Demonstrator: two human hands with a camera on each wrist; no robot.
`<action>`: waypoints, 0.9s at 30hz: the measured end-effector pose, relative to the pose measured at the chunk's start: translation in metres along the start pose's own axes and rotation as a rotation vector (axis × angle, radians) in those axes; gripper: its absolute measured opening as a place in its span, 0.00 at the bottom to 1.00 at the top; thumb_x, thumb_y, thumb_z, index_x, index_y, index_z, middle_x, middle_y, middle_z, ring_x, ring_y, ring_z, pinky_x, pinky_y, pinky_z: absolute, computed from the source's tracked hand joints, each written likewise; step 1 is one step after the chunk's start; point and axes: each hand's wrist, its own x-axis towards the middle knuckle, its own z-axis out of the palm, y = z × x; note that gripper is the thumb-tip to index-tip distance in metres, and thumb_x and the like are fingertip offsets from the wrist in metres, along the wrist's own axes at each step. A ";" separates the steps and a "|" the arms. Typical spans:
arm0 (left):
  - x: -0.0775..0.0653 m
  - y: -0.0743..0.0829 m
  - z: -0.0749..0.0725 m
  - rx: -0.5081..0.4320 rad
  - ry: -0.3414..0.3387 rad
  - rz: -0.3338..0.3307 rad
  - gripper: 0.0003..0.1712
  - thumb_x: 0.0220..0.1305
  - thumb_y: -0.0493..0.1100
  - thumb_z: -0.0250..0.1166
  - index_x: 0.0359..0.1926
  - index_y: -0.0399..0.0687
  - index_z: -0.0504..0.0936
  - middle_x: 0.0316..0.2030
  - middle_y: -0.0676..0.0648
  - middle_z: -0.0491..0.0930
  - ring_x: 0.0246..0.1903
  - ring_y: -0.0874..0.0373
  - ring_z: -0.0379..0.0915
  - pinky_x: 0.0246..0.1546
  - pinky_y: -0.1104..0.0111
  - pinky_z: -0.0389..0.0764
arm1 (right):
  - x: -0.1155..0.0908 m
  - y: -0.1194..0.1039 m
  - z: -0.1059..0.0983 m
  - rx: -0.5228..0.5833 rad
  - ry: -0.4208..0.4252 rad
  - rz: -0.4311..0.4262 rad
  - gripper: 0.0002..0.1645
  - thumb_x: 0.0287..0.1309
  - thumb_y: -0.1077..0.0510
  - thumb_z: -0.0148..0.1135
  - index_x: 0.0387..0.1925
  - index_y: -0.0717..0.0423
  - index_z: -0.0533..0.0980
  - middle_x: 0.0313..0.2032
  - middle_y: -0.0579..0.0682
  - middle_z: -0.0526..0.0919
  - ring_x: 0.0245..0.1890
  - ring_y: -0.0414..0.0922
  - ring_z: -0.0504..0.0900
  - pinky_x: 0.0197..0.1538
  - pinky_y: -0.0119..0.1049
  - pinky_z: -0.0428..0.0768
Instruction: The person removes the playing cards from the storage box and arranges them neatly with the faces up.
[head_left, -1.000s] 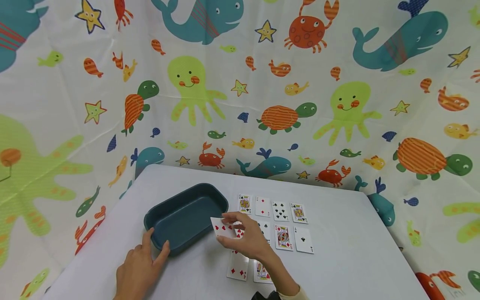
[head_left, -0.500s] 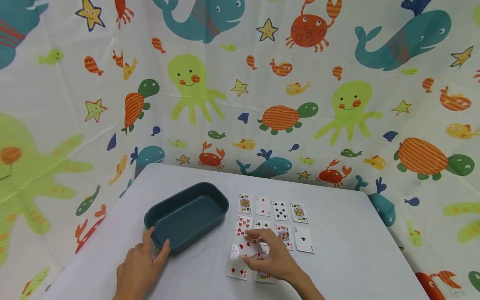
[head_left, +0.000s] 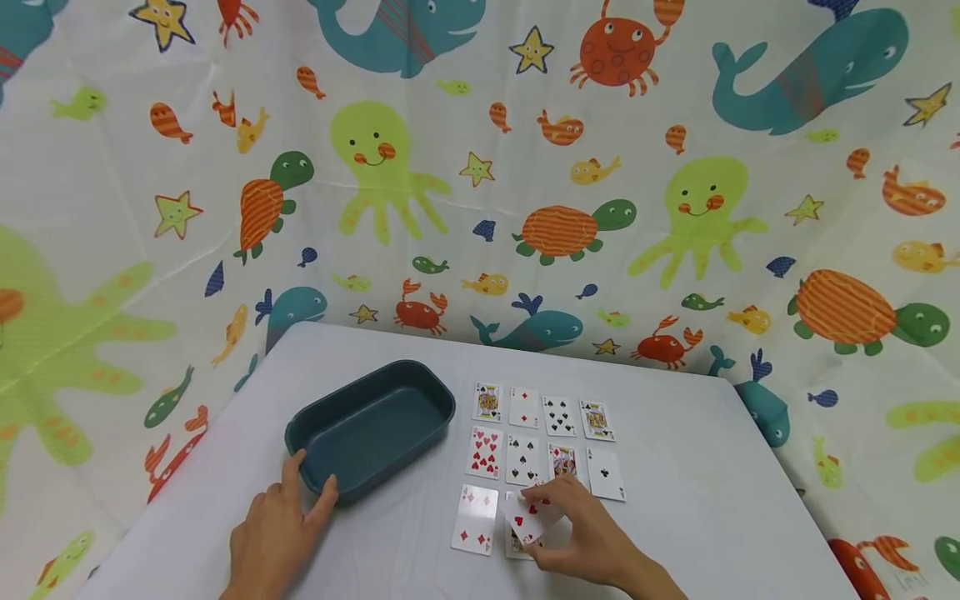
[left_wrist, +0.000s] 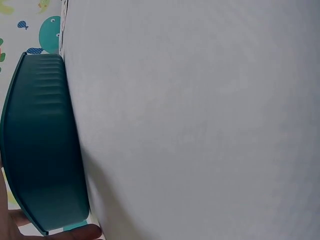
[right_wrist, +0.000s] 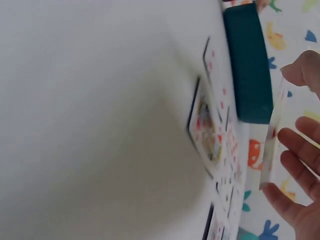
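My right hand (head_left: 592, 542) holds a hearts playing card (head_left: 528, 518) by its edges between thumb and fingers. It is tilted above a face card (head_left: 516, 546) in the near row and hides part of it. In the right wrist view the held card (right_wrist: 272, 140) appears almost edge-on against the fingers. To its left lies a diamonds card (head_left: 475, 521), face up. My left hand (head_left: 273, 529) grips the near-left corner of a dark teal tray (head_left: 375, 421), index finger and thumb on either side. The left wrist view shows the tray's outer wall (left_wrist: 45, 140).
Face-up cards lie in rows right of the tray, among them a hearts card (head_left: 485, 452), a spades card (head_left: 522, 459), a red face card (head_left: 562, 458) and a clubs card (head_left: 605, 475). A fabric backdrop (head_left: 450, 200) with sea animals hangs behind the white table (head_left: 712, 500).
My right hand has carried the hearts card from beside the tray rightward and nearer, over the near row. My left hand keeps its place at the tray's corner.
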 end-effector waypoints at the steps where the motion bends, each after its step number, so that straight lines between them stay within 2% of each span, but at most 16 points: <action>1: -0.001 0.000 0.000 -0.003 0.004 0.001 0.51 0.70 0.74 0.50 0.74 0.38 0.59 0.45 0.27 0.81 0.43 0.36 0.78 0.28 0.43 0.79 | -0.001 0.001 -0.002 -0.006 -0.013 -0.014 0.35 0.41 0.56 0.83 0.54 0.46 0.79 0.45 0.34 0.81 0.46 0.37 0.76 0.50 0.30 0.76; 7: -0.002 0.001 0.000 -0.010 0.008 0.003 0.51 0.70 0.74 0.49 0.74 0.38 0.59 0.44 0.27 0.81 0.43 0.35 0.78 0.27 0.44 0.79 | -0.009 0.008 -0.016 -0.092 -0.158 -0.065 0.32 0.44 0.53 0.81 0.54 0.43 0.79 0.48 0.32 0.80 0.50 0.33 0.73 0.52 0.29 0.76; 15: -0.001 0.004 0.000 0.001 0.025 0.018 0.51 0.70 0.74 0.48 0.75 0.38 0.59 0.47 0.25 0.80 0.45 0.33 0.78 0.28 0.43 0.79 | -0.018 0.024 -0.037 -0.192 -0.380 -0.149 0.30 0.50 0.47 0.77 0.56 0.42 0.78 0.52 0.33 0.80 0.53 0.34 0.74 0.56 0.35 0.79; 16: -0.001 0.005 -0.001 0.003 0.024 0.019 0.51 0.71 0.74 0.48 0.75 0.38 0.58 0.47 0.25 0.80 0.45 0.33 0.78 0.29 0.43 0.79 | -0.019 0.025 -0.040 -0.195 -0.408 -0.155 0.30 0.50 0.48 0.77 0.56 0.42 0.78 0.53 0.34 0.80 0.53 0.35 0.74 0.55 0.33 0.79; 23: 0.000 0.004 -0.001 0.007 0.011 0.014 0.51 0.71 0.73 0.48 0.75 0.37 0.58 0.47 0.25 0.80 0.43 0.34 0.78 0.28 0.43 0.79 | -0.015 0.036 -0.056 -0.222 -0.606 -0.154 0.30 0.55 0.46 0.73 0.60 0.39 0.76 0.57 0.36 0.78 0.58 0.39 0.74 0.61 0.42 0.79; 27: -0.001 0.003 0.000 0.004 0.014 0.008 0.50 0.71 0.73 0.48 0.75 0.37 0.58 0.46 0.25 0.80 0.43 0.33 0.78 0.28 0.43 0.79 | -0.011 0.043 -0.057 -0.196 -0.649 -0.178 0.32 0.53 0.49 0.73 0.60 0.41 0.75 0.55 0.37 0.78 0.56 0.38 0.73 0.57 0.36 0.78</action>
